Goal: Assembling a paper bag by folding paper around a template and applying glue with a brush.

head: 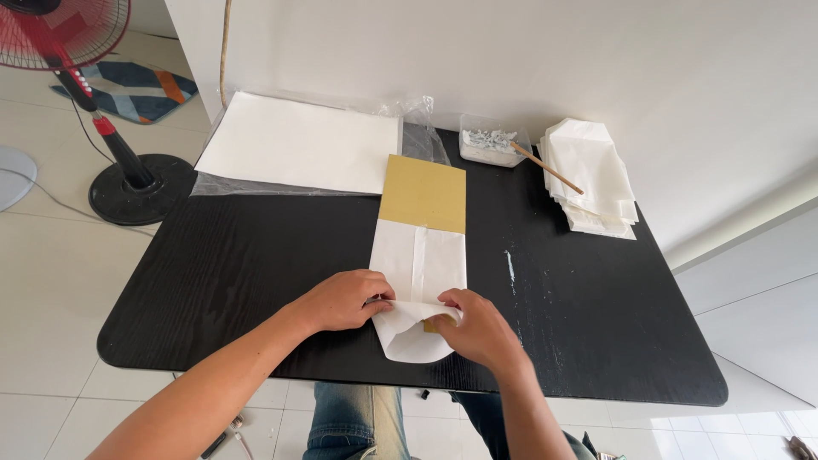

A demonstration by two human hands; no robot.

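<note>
The left hand (pixel 345 300) lies knuckles-up on the near part of a folded white paper sheet (pixel 419 285), its fingers curled loosely and the fingertips pressing the paper's left edge; whether any finger is tucked beneath the fold is hard to tell from this angle. The right hand (pixel 477 328) meets it from the other side, fingers bent and pinching a turned-over flap of the same sheet, with the thumb on top of the flap. Between the two hands the paper bulges into a rounded end that points toward the person.

The sheet is wrapped around a flat tan cardboard strip (pixel 423 193), which sticks out bare beyond the hands, away from the person. All of this rests on a black wooden table (pixel 247 264).

Farther out past the left hand lies a large stack of white paper (pixel 300 142) on a clear plastic wrapper (pixel 417 115). Beyond the right hand stands a small clear tub (pixel 490 142) holding whitish paste or crumpled bits, with a thin wooden stick (pixel 547 168) leaning out of it. Just right of the tub sits a pile of folded white paper bags (pixel 592 176). Off the table, well to the left, a red standing fan (pixel 94 102) rests on the tiled floor.
</note>
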